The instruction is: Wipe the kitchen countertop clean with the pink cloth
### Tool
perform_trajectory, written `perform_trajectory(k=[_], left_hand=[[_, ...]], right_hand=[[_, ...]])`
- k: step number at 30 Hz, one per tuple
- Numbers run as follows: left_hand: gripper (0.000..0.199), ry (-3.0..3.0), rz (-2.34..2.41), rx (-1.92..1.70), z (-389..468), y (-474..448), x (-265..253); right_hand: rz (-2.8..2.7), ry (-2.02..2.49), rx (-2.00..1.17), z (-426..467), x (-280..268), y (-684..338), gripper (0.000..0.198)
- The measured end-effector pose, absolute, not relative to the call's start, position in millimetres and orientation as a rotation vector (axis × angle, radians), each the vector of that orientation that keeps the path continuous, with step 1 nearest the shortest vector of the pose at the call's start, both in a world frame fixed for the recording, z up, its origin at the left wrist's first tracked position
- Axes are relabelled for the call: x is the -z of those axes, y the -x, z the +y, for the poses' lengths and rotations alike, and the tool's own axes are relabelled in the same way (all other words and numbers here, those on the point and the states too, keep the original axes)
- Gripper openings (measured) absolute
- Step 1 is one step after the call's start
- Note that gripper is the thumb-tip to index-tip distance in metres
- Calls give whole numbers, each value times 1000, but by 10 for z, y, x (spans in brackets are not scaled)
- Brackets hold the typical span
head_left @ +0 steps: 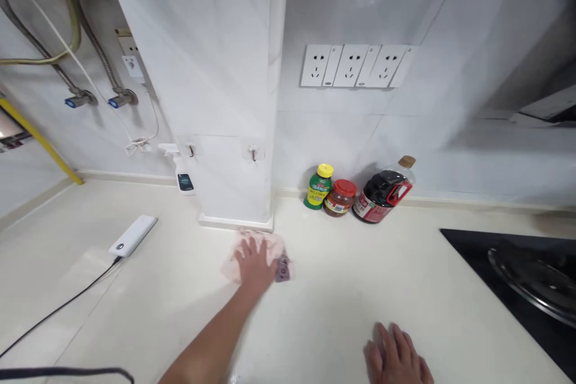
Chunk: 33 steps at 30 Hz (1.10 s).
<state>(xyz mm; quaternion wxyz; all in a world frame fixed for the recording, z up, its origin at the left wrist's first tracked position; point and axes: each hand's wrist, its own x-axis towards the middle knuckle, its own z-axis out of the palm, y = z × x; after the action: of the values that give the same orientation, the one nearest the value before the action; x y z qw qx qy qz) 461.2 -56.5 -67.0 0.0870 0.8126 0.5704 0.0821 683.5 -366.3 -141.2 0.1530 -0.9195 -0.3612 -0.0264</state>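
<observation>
A pale pink cloth [275,245] with a purple patch lies crumpled on the white countertop, against the base of the wall column. My left hand [255,267] is on top of it, gripping and pressing it down, with the fingertips a little apart. Part of the cloth is hidden under the palm. At the bottom edge, my right hand [398,357] rests on the bare counter with its fingers loosely stretched and nothing in it. Its wrist is out of view.
Along the back wall stand a green bottle [318,189], a red-lidded jar [341,198] and a large dark sauce bottle [380,195]. A white spray bottle [183,174] and a cabled white power bank [134,236] are left. A black stove [517,276] occupies the right.
</observation>
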Motion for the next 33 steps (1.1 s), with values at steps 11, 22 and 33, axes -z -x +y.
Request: perform_trajectory(k=[11, 22, 33], left_hand=[[76, -2644, 728, -130, -1823, -5133, 705], [56, -2702, 1507, -287, -1653, -2956, 712], [54, -2285, 2258, -191, -1221, -1650, 314]], right_hand=[[-1136, 2591, 220, -3677, 1283, -6772, 63], [-1112, 2653, 125, -3680, 1276, -6728, 64], [-1181, 2677, 143, -3914, 1333, -6409, 78]])
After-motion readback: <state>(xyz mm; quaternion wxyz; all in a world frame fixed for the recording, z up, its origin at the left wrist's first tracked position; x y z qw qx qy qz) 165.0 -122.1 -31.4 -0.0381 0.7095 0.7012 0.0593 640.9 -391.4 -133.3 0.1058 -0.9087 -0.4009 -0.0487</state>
